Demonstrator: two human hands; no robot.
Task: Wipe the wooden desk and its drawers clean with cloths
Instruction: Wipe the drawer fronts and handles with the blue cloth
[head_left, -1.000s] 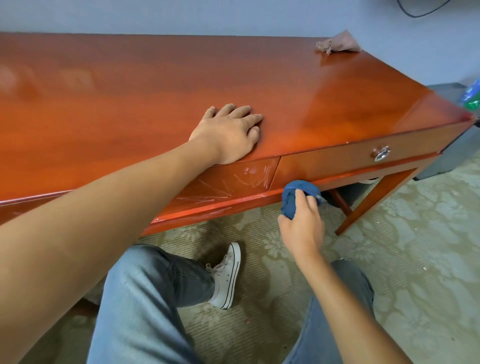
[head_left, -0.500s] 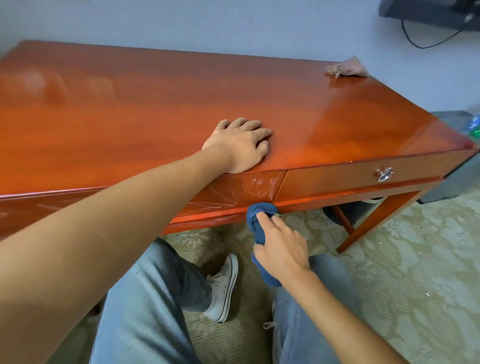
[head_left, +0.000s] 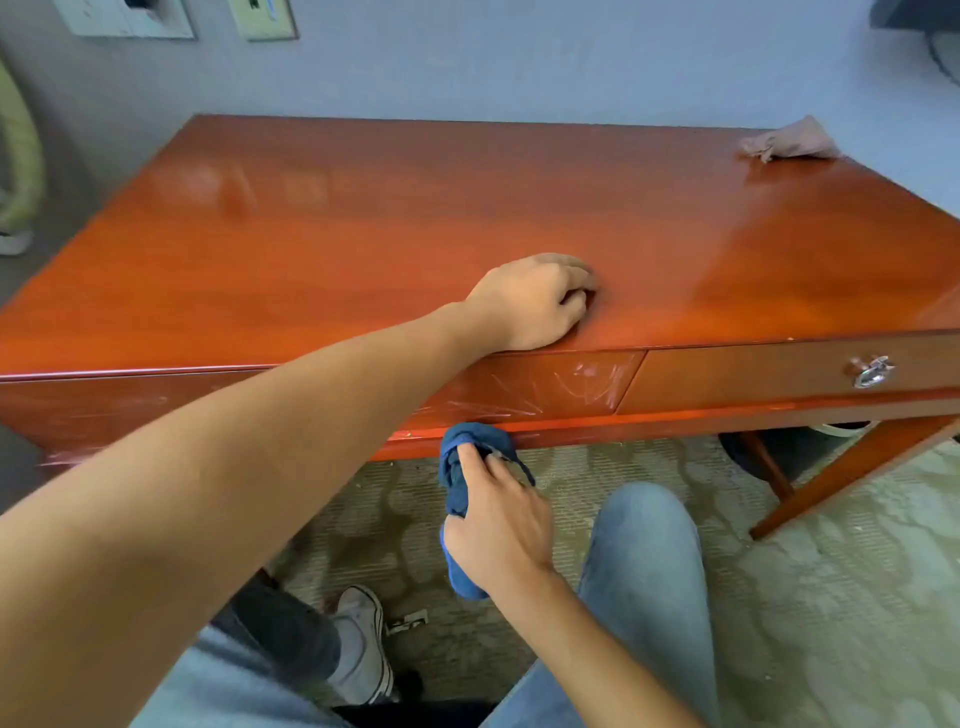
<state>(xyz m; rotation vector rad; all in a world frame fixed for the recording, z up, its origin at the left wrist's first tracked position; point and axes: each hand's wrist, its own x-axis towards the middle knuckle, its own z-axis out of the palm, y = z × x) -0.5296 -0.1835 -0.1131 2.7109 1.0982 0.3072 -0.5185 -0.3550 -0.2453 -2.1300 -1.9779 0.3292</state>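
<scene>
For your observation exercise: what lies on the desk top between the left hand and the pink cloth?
Only bare polished wood of the desk between left hand and pink cloth, head view.

The glossy reddish-brown wooden counter (head_left: 363, 249) stands against the wall, its two drawers shut. The left drawer front (head_left: 545, 387) is streaked with pale smears; the right drawer (head_left: 769, 374) carries a metal pull (head_left: 871, 371). A bunched blue cloth (head_left: 460, 467) presses the rail below the left drawer. A crumpled tan cloth (head_left: 789, 140) lies at the far right corner.
</scene>
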